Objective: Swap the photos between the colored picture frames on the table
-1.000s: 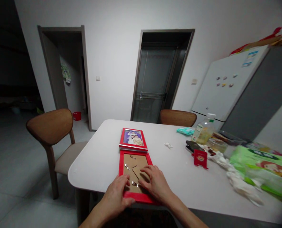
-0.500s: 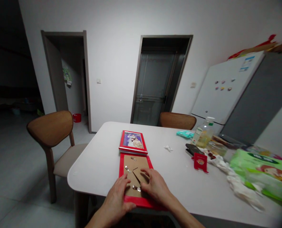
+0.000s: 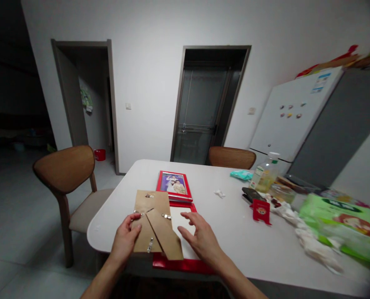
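My left hand [image 3: 124, 236] grips the left edge of a brown picture frame backing board [image 3: 154, 203], thumb in front. The board is lifted and tilted, with several metal clips and a stand flap [image 3: 164, 233] hanging partly out. Behind and right of it lies a red picture frame [image 3: 185, 266] at the near table edge, partly hidden by the board, with a white sheet [image 3: 186, 245] inside it. Over the frame's right side hovers my right hand [image 3: 200, 236], thumb and fingers apart, holding nothing. Just beyond lies another red frame with a photo of people [image 3: 174, 185].
On the white table [image 3: 231, 245] are a crumpled tissue [image 3: 219, 194], a red card-like piece [image 3: 261, 211], a dark phone-like object [image 3: 252, 195], a bottle [image 3: 265, 174] and a green tissue pack [image 3: 344, 224]. Chairs [image 3: 67, 170] stand left and behind.
The backing board has come out of the near red frame and moved left in my left hand, uncovering the white sheet. My right hand has let go of the board.
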{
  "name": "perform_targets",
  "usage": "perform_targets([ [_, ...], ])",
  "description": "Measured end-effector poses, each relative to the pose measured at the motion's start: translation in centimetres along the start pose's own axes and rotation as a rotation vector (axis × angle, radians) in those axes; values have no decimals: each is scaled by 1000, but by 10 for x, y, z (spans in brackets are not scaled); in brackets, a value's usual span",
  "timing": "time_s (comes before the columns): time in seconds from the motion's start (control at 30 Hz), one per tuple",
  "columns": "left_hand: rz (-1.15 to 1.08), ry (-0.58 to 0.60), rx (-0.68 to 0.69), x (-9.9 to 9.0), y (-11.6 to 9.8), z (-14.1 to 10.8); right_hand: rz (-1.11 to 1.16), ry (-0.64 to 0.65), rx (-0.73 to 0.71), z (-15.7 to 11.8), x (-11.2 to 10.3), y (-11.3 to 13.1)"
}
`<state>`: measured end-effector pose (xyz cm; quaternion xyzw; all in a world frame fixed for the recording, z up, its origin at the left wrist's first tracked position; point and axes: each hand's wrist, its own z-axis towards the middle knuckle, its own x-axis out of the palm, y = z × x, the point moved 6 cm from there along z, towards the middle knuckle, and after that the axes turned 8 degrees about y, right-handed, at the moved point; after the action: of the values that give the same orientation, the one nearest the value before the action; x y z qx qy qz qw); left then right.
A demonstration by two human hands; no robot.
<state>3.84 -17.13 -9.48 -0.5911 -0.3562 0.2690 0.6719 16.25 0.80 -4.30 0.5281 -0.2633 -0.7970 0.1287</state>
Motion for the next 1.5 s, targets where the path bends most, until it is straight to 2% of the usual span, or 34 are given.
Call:
perform_targets([
  [0.1, 108, -69, -51, -38, -5, -2, -118, -4, 167, 0, -4, -41],
  [0.2, 354, -94, -68, -61, -8, -1, -224, 71, 322, -3, 2, -73],
  [0.33, 618, -105, -60, -71, -9, 4, -265, 133, 360, -2, 10, -84],
  [0.47, 784, -182, -12, -71, -14, 5, -182, 77, 404, 0, 5, -88],
  [0.53, 894, -184, 77, -58, -18, 1, 37, 41, 479, -4, 2, -92],
  [0.57, 942, -167, 130, -46, -19, -2, 217, 38, 521, -8, 3, -93],
  [0.67, 957, -39, 223, 6, -16, -17, 848, 60, 590, -19, 9, -80],
  [0.77, 909, 162, 298, 72, -15, -34, 1198, 38, 559, -24, 6, -55],
  [0.83, 897, 276, 345, 108, -18, -41, 1260, 25, 541, -25, 2, -42],
  [0.9, 916, 308, 386, 129, -23, -44, 1274, 17, 524, -25, -1, -36],
  [1.13, 1011, 388, 586, 155, -38, -50, 1215, 2, 441, -25, -8, -41],
  [1.23, 1022, 367, 638, 155, -47, -52, 1164, -5, 439, -24, -11, -45],
  [1.3, 993, 279, 667, 146, -56, -51, 1100, -36, 454, -24, -15, -50],
  [1.4, 922, 77, 618, 113, -67, -44, 974, -58, 499, -26, -18, -65],
  [1.5, 854, -66, 455, 71, -63, -38, 819, -42, 529, -30, -16, -88],
])
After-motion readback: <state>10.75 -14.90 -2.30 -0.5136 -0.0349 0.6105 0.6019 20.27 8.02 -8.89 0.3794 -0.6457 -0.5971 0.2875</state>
